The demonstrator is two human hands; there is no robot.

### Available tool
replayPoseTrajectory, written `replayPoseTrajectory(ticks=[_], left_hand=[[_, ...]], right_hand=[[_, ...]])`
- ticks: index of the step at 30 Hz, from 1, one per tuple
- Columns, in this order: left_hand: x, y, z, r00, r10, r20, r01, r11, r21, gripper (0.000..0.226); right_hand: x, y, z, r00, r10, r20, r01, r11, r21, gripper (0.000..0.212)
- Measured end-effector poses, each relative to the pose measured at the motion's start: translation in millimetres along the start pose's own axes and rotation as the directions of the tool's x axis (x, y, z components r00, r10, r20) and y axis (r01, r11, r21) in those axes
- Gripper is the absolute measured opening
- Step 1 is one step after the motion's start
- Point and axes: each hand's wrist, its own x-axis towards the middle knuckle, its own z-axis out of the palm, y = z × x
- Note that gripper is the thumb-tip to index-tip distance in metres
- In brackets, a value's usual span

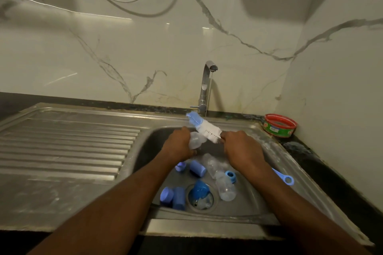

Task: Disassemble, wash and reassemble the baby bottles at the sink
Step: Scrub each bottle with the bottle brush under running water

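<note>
Left hand (pixel 179 144) grips one clear bottle (pixel 196 140) above the sink (pixel 244 198); right hand (pixel 241 147) holds the brush (pixel 204 127), its white and blue bristles bare, just beside the bottle's far end. Two more clear bottles (pixel 224 187) lie in the basin right of the drain, among about six blue caps and rings (pixel 198 168). One thin stream falls from the tap (pixel 205 87).

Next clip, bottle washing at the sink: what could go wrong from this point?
1. The bottle brush is outside the clear bottle held by the left hand; the right hand might miss the mouth.
2. A blue part sits over the drain, so water from the running tap may pool.
</note>
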Motion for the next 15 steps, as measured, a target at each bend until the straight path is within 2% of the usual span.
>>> replayPoseTrajectory(ticks=[3, 8, 10, 15], left_hand=[[0.2, -15.8, -4.0, 0.995, -0.099, -0.012, 0.099, 0.994, 0.043, 0.058], [-1.3, 7.6, -1.0, 0.996, 0.071, 0.053, -0.078, 0.987, 0.143, 0.060], [-0.6, 14.5, 1.5, 0.995, 0.092, 0.048, -0.100, 0.977, 0.186, 0.061], [-0.2, -9.9, -4.5, 0.994, -0.104, 0.016, 0.101, 0.986, 0.132, 0.057]], right_hand=[[-13.1, 2.7, 4.6, 0.999, -0.028, 0.031, 0.028, 1.000, 0.003, 0.023], [-0.2, -18.9, -1.6, 1.000, 0.005, 0.030, -0.004, 0.999, -0.040, 0.021], [3.2, -21.3, -7.8, 0.999, 0.012, 0.047, -0.009, 0.998, -0.062, 0.022], [-15.6, -9.3, -5.4, 0.999, 0.003, 0.042, 0.001, 0.995, -0.097, 0.030]])
